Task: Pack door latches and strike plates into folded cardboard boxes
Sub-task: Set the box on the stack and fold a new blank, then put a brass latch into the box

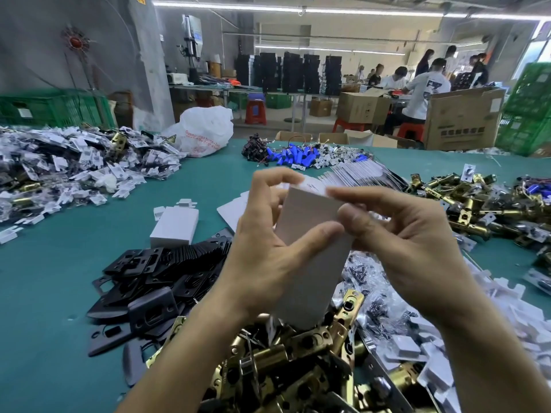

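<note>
I hold a white cardboard box (pixel 310 234) upright above the table, between both hands. My left hand (pixel 268 248) grips its left side, thumb across the front face. My right hand (pixel 402 234) pinches its upper right corner with thumb and fingers curled. Under my wrists lies a heap of brass door latches (pixel 292 368). Black strike plates (pixel 155 278) are fanned out to the left. A folded white box (pixel 176 225) rests on the green table (pixel 59 278) behind the plates. A row of flat white box blanks (pixel 360 175) lies beyond my hands.
More brass latches (pixel 477 204) pile up at the right, with bagged screws and white plastic parts (pixel 402 323) beside them. A big heap of bagged parts (pixel 74 168) covers the far left. Blue cylinders (pixel 295 158) and a white plastic bag (pixel 202 132) lie at the far edge. People work in the background.
</note>
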`<state>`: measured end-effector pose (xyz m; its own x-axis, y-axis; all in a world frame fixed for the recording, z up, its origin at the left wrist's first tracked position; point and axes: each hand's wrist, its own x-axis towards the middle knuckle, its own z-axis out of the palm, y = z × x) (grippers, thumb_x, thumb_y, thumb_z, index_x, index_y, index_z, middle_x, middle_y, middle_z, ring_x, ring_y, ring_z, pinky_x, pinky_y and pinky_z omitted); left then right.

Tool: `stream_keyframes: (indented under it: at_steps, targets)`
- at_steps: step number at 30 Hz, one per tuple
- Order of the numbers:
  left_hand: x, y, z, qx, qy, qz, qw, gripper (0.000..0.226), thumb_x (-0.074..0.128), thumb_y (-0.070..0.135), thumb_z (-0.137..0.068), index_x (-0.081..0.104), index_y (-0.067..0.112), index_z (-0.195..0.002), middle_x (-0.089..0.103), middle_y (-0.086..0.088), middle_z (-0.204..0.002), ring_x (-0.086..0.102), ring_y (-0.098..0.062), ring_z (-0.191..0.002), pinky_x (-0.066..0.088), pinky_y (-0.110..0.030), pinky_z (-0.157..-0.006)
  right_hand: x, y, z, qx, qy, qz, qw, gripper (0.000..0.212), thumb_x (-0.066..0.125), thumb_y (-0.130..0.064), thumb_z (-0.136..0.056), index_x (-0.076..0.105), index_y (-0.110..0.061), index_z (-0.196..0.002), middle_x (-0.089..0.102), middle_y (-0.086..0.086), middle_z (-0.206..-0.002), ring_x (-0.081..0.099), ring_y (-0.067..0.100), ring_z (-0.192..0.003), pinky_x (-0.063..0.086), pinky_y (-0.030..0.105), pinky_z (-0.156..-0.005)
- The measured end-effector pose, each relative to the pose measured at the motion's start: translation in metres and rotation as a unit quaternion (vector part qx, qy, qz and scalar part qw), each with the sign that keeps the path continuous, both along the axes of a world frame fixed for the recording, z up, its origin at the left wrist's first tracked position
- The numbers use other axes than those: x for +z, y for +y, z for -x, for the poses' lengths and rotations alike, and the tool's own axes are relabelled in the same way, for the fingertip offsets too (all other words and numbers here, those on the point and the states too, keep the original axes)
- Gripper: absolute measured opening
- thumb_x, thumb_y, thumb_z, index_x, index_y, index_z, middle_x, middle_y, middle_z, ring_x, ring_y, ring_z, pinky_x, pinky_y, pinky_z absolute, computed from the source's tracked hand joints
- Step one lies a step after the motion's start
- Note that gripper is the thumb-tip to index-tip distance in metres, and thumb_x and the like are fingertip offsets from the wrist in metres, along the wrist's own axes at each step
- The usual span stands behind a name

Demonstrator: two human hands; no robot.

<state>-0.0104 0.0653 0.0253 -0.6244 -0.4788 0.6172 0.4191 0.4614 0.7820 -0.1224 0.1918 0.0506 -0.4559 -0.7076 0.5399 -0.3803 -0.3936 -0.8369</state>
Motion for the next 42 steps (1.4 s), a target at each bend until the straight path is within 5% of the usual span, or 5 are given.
stream_keyframes:
  at_steps: [7, 13, 19, 29, 42]
  targets:
    - [0.004, -0.002, -0.004, 0.351, -0.010, 0.116, 0.929, 0.046, 0.076, 0.054, -0.071, 0.048, 0.029, -0.097, 0.056, 0.010, -0.099, 0.052, -0.007, -0.087, 0.043, -0.017, -0.072, -0.005, -0.005, 0.004, -0.133, -0.047, 0.171, 0.975, 0.024, 0.066, -0.013, -0.084, 0.068, -0.017, -0.107, 0.074, 0.000, -0.105, 0.072, 0.022, -0.101, 0.060, 0.036, -0.082]
    - [0.012, -0.005, -0.002, -0.184, -0.221, -0.373, 0.882, 0.106, 0.042, 0.093, -0.065, 0.064, 0.004, -0.118, 0.071, -0.020, -0.108, 0.070, -0.035, -0.090, 0.057, -0.042, -0.074, -0.019, -0.016, -0.004, -0.076, 0.089, 0.141, 0.983, 0.061, 0.072, 0.003, -0.077, 0.052, -0.026, -0.126, 0.062, -0.006, -0.112, 0.063, 0.019, -0.114, 0.056, 0.038, -0.093]
    - [0.008, -0.012, -0.006, -0.285, -0.096, -0.515, 0.803, 0.074, 0.059, 0.070, -0.078, 0.070, 0.009, -0.119, 0.066, -0.020, -0.113, 0.068, -0.035, -0.098, 0.054, -0.047, -0.084, -0.022, -0.016, -0.010, 0.024, 0.135, 0.011, 0.991, 0.038, 0.077, -0.005, -0.073, 0.069, -0.026, -0.104, 0.066, -0.002, -0.111, 0.067, 0.025, -0.103, 0.061, 0.039, -0.074]
    - [-0.007, -0.035, -0.002, -0.007, 0.009, -0.411, 0.912, 0.080, 0.088, 0.011, -0.046, 0.054, 0.021, -0.118, 0.072, 0.012, -0.074, 0.071, -0.004, -0.070, 0.063, -0.041, -0.067, -0.047, -0.016, 0.022, -0.186, 0.210, -0.338, 0.898, 0.011, 0.060, -0.030, -0.096, 0.068, -0.027, -0.103, 0.066, -0.015, -0.086, 0.061, 0.000, -0.081, 0.053, 0.029, -0.080]
    - [-0.022, -0.037, 0.007, 0.212, -0.020, -0.130, 0.968, 0.076, 0.088, 0.051, -0.041, 0.043, 0.045, -0.102, 0.059, 0.002, -0.119, 0.060, -0.022, -0.113, 0.056, -0.048, -0.088, -0.031, -0.055, -0.003, -0.171, 0.241, -0.533, 0.793, 0.042, 0.072, -0.055, -0.074, 0.071, -0.014, -0.087, 0.070, 0.003, -0.085, 0.068, 0.023, -0.082, 0.058, 0.039, -0.081]
